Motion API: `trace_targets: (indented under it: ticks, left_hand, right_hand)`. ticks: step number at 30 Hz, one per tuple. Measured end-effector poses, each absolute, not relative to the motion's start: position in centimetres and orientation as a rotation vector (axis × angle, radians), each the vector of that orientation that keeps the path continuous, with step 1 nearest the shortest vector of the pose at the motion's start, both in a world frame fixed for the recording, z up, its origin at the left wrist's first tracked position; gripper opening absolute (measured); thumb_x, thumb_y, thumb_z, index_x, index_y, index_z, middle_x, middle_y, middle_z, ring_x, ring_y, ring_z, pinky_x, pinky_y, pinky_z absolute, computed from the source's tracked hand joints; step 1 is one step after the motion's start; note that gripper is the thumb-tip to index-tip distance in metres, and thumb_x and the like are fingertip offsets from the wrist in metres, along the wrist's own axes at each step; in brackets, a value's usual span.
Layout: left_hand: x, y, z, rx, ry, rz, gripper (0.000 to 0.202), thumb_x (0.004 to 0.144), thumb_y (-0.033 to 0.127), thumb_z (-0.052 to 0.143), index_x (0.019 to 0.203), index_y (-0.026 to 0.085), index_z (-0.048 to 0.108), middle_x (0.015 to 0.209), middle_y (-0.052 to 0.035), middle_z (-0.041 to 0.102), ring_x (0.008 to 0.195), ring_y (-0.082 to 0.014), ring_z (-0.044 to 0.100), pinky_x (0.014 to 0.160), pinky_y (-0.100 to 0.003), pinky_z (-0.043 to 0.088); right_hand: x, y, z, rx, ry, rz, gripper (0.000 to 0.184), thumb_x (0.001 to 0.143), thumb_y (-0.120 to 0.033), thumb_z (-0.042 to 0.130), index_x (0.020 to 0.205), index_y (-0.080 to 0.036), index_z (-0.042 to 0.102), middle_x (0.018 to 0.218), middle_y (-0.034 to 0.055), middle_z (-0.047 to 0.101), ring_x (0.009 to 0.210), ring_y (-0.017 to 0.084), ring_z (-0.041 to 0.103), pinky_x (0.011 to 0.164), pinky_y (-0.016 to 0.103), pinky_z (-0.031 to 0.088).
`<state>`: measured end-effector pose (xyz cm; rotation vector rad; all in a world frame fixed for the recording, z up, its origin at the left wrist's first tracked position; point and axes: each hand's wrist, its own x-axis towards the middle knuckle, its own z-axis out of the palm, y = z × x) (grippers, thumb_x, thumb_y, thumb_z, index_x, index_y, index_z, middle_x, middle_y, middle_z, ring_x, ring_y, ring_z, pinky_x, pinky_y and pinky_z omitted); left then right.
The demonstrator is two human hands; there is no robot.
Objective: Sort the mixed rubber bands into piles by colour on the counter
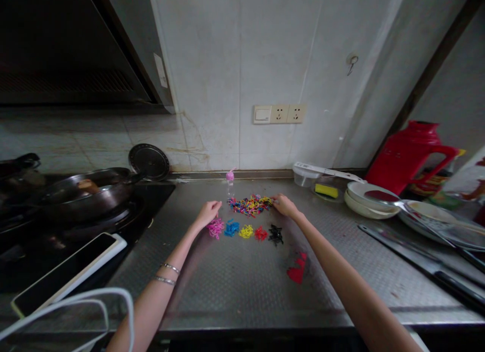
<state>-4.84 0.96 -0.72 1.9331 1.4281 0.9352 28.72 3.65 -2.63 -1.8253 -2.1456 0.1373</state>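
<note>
- the left hand (207, 212) hovers with fingers curled just above the pink pile (215, 228); whether it pinches a band cannot be told.
- the right hand (285, 205) touches the right edge of the mixed heap (250, 205) of tiny coloured bands, which lies between the two hands; its fingers are bent, and its grip is too small to make out.
- just nearer than the hands, in a row beside the pink pile: blue pile (231, 228), yellow pile (246, 232), red pile (260, 234), black pile (276, 234).
- beside the right forearm, a blurred red shape (296, 272) cannot be identified.
- beyond the hands, the markings on the wall sockets (288, 113) are too small to read.
- well left of the left hand, a dark-screened phone (68, 273) is partly crossed by a white cable (113, 294).
</note>
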Motion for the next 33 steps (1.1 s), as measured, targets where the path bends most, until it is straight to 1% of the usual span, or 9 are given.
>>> trace_targets:
  ticks: [7,12,16,20,23,26,28,31,33]
  left_hand:
    - [-4.7,0.7,-0.6,1.918,1.426,0.917,0.047,0.076,0.050,0.035,0.080,0.011,0.061,0.044,0.0017,0.050,0.039,-0.0101,0.042,0.044,-0.021,0.030]
    - [-4.7,0.7,-0.7,1.935,1.421,0.906,0.047,0.076,0.049,0.035,0.079,0.011,0.062,0.044,0.0020,0.049,0.039,-0.0100,0.042,0.044,-0.021,0.030]
    - [-4.6,0.7,-0.8,1.943,1.418,0.917,0.045,0.076,0.048,0.036,0.079,0.011,0.062,0.044,0.0019,0.050,0.040,-0.0101,0.043,0.045,-0.021,0.031]
    - [-4.6,0.8,-0.8,1.941,1.412,0.917,0.043,0.077,0.046,0.036,0.080,0.011,0.062,0.044,0.0018,0.050,0.041,-0.0104,0.044,0.046,-0.021,0.031]
    - [-4.6,0.9,-1.1,1.952,1.410,0.911,0.042,0.077,0.045,0.036,0.079,0.011,0.061,0.044,0.0018,0.050,0.040,-0.0104,0.044,0.046,-0.021,0.031]
    - [-4.7,1.2,-1.6,1.963,1.402,0.909,0.041,0.077,0.045,0.037,0.078,0.012,0.061,0.045,0.0017,0.050,0.041,-0.0104,0.045,0.046,-0.021,0.032]
    - [-4.7,1.3,-1.8,1.970,1.396,0.909,0.041,0.077,0.045,0.037,0.078,0.011,0.061,0.046,0.0015,0.051,0.042,-0.0106,0.045,0.046,-0.021,0.032]
    - [-4.6,1.3,-1.8,1.968,1.400,0.908,0.041,0.076,0.044,0.038,0.080,0.011,0.062,0.046,0.0012,0.051,0.043,-0.0114,0.046,0.046,-0.021,0.032]
    - [-4.5,1.2,-1.7,1.966,1.399,0.913,0.041,0.076,0.044,0.038,0.081,0.011,0.062,0.046,0.0013,0.051,0.044,-0.0119,0.047,0.047,-0.021,0.032]
  right_hand:
    - [27.5,4.1,-2.2,-1.891,-2.109,0.125,0.031,0.079,-0.023,0.042,0.104,-0.024,0.059,0.105,0.0061,0.058,0.092,0.016,0.054,0.074,0.021,0.038]
    - [28.1,4.3,-2.1,-1.878,-2.029,0.157,0.026,0.076,-0.028,0.046,0.095,-0.022,0.064,0.095,0.0050,0.063,0.088,0.016,0.056,0.072,0.021,0.039]
    - [29.1,4.9,-2.3,-1.781,-1.909,0.263,0.026,0.072,-0.028,0.051,0.090,-0.018,0.066,0.085,0.0050,0.066,0.078,0.016,0.058,0.067,0.021,0.041]
    - [29.8,4.7,-2.2,-1.651,-1.784,0.330,0.029,0.071,-0.031,0.050,0.087,-0.013,0.067,0.079,0.0062,0.067,0.068,0.015,0.059,0.062,0.021,0.043]
    - [29.1,3.9,-1.6,-1.582,-1.749,0.418,0.033,0.071,-0.034,0.050,0.087,-0.012,0.067,0.072,0.0053,0.066,0.056,0.013,0.056,0.052,0.020,0.041]
    - [26.9,2.4,-0.8,-1.469,-1.839,0.545,0.032,0.070,-0.030,0.049,0.090,-0.012,0.066,0.067,0.0033,0.065,0.048,0.010,0.050,0.045,0.019,0.038]
    - [25.1,1.1,-0.3,-1.339,-1.983,0.637,0.029,0.071,-0.027,0.048,0.089,-0.013,0.067,0.067,0.0021,0.065,0.049,0.009,0.050,0.047,0.018,0.038]
    - [22.5,-0.9,0.0,-1.118,-2.182,0.658,0.023,0.069,-0.020,0.049,0.080,-0.013,0.069,0.075,0.0027,0.066,0.062,0.010,0.054,0.057,0.018,0.040]
    - [21.1,-2.0,-0.2,-1.034,-2.299,0.660,0.023,0.068,-0.016,0.050,0.080,-0.014,0.069,0.075,0.0030,0.066,0.067,0.011,0.055,0.062,0.018,0.040]
